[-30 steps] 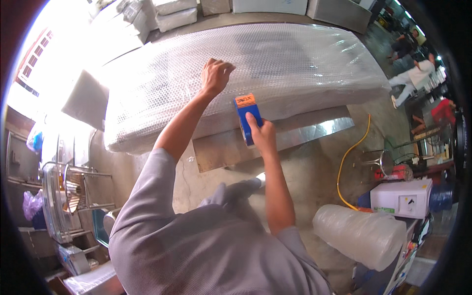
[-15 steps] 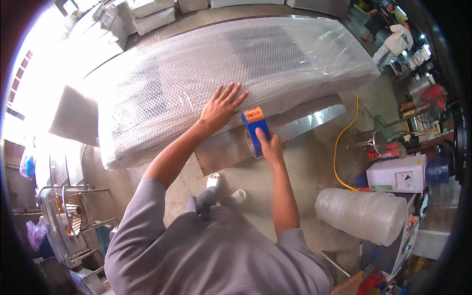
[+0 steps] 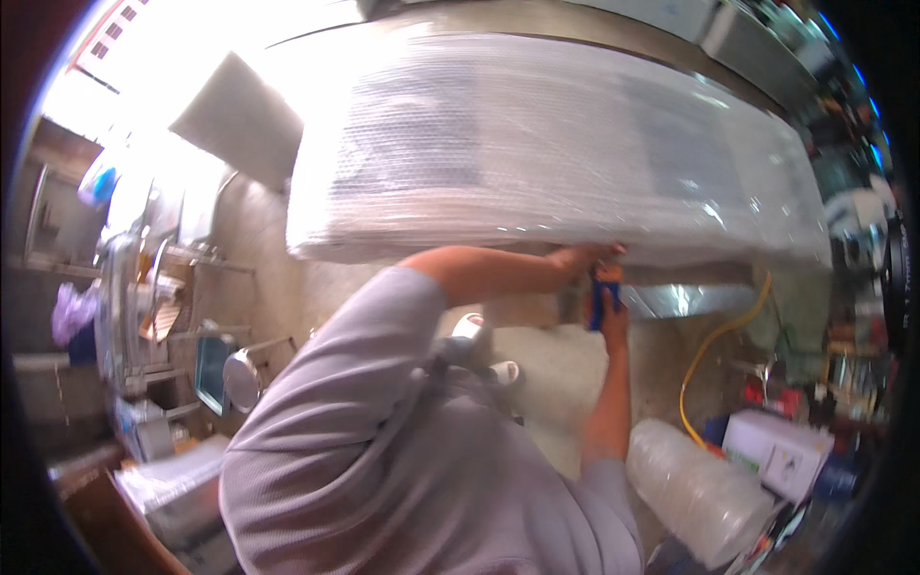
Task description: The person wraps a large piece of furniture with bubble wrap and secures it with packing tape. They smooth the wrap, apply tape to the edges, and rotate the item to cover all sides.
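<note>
A long block wrapped in bubble wrap lies across the space in front of me, dark patches showing through its cover. At its near side, right of the middle, my left hand reaches across and touches the wrap's lower edge. Its fingers are smeared by motion, so their grip is unclear. Just below, my right hand is closed around a blue tape dispenser with an orange end. That orange end points up toward the block, close beside my left fingertips.
A shiny metal sheet sticks out beneath the block. A yellow hose curves over the floor at right, near a bubble wrap roll and a white box. Metal racks and a round stool stand at left.
My view has swung, shifting the block in it. My left hand has come off the block's top to its near edge, beside the dispenser. The right hand still holds the dispenser, now closer to the wrap.
</note>
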Motion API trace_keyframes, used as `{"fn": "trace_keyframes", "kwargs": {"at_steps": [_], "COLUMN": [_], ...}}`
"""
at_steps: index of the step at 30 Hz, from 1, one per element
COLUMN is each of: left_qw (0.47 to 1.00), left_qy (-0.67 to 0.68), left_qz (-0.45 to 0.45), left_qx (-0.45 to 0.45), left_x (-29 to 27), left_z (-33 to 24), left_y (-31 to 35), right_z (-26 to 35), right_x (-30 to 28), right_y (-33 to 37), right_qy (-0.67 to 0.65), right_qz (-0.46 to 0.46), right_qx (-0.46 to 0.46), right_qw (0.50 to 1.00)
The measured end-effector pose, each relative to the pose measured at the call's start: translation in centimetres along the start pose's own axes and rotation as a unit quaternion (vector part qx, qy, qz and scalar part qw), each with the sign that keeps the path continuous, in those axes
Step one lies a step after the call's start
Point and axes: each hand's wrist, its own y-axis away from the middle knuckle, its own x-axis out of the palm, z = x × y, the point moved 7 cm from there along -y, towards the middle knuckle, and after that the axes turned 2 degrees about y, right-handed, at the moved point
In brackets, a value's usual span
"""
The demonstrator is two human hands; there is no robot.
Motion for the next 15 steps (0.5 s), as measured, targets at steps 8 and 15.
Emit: {"fn": "trace_keyframes", "kwargs": {"at_steps": [8,15], "left_qw": [0.833,0.513], "left_qy": [-0.466,-0.808], "left_qz": [-0.076,-0.135], "left_qx": [0.289,0.258], "left_x": [-2.9,5.6], "left_z": [5.5,3.2], "left_y": [-12.3,1.0], "right_z": [9.2,2.6], "right_x": [-4.5,-0.3], "right_y": [-1.6,4.3], "right_qy": [0.459,0.498], "right_qz": [-0.003,0.117], "right_qx": [0.073,0.098], "right_qw": [0.885,0.854]}}
